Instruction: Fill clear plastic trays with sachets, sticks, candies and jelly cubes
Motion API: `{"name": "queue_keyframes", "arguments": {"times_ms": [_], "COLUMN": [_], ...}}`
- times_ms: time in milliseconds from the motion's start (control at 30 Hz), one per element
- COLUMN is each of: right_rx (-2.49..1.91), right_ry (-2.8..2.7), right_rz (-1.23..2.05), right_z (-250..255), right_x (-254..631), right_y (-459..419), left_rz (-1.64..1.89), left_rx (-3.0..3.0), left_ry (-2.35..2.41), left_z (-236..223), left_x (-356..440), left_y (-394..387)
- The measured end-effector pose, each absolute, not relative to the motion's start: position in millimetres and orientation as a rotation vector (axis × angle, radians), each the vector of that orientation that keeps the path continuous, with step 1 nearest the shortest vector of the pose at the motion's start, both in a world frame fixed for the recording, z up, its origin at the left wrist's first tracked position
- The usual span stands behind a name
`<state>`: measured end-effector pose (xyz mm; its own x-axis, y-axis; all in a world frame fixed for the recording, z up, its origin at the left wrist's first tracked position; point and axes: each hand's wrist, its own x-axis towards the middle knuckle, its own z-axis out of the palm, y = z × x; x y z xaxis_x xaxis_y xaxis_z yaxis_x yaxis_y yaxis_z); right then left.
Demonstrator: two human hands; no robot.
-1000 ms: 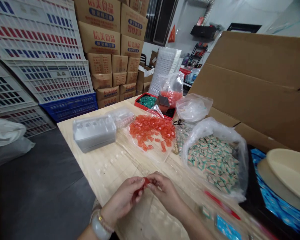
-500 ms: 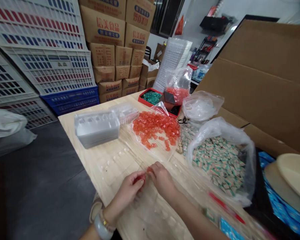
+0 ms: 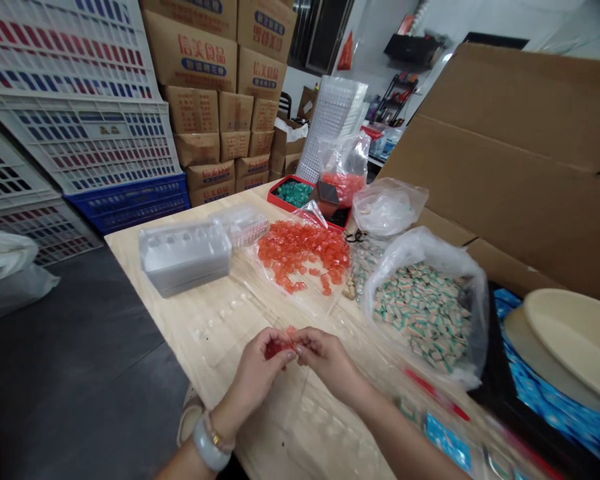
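Note:
My left hand (image 3: 258, 367) is closed around several small translucent red pieces (image 3: 276, 348), partly hidden by the fingers. My right hand (image 3: 326, 360) pinches at an orange-red piece (image 3: 291, 331) right against the left fingertips. What exactly these pieces are I cannot make out. Both hands are above a clear plastic tray on the wooden table (image 3: 130, 240), near its front edge. Beyond them, a heap of similar orange-red pieces (image 3: 305, 245) lies on clear plastic. Another clear moulded tray (image 3: 225, 327) lies flat to the left of the hands.
Stacked clear trays (image 3: 185, 260) stand at the left. An open plastic bag (image 3: 425, 313) holds many striped pieces at the right, beside a cream basin (image 3: 575, 340). A red tray (image 3: 275, 195) with green pieces sits at the back. Cardboard boxes (image 3: 195, 53) and crates (image 3: 110, 140) rise behind.
My right hand has moved slightly down and its fingertips now meet the left ones. An orange-red piece shows above the joined fingertips. The whole view has shifted a little.

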<state>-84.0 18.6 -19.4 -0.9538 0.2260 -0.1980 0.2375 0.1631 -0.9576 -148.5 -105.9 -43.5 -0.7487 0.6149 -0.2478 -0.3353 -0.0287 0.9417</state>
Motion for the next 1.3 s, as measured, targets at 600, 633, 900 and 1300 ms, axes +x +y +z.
{"name": "queue_keyframes", "arguments": {"times_ms": [600,633,900,1300], "right_rx": [0.721,0.759,1.112,1.058], "right_ry": [2.197,2.167,2.265,1.700], "right_rz": [-2.516,-2.544,-2.543,-2.783], "right_z": [-3,-5,-18,-19], "right_x": [-85,-85,-81,-68], "right_y": [63,59,35,6], "left_rz": [1.847,1.848,1.878,2.070], "left_rx": [0.378,0.409,0.295,0.095], "left_ry": [1.397,1.401,1.462,0.901], "left_z": [-18,-18,-24,-22], "left_x": [-161,-158,-141,-127], "left_y": [-47,-45,-53,-84]}}
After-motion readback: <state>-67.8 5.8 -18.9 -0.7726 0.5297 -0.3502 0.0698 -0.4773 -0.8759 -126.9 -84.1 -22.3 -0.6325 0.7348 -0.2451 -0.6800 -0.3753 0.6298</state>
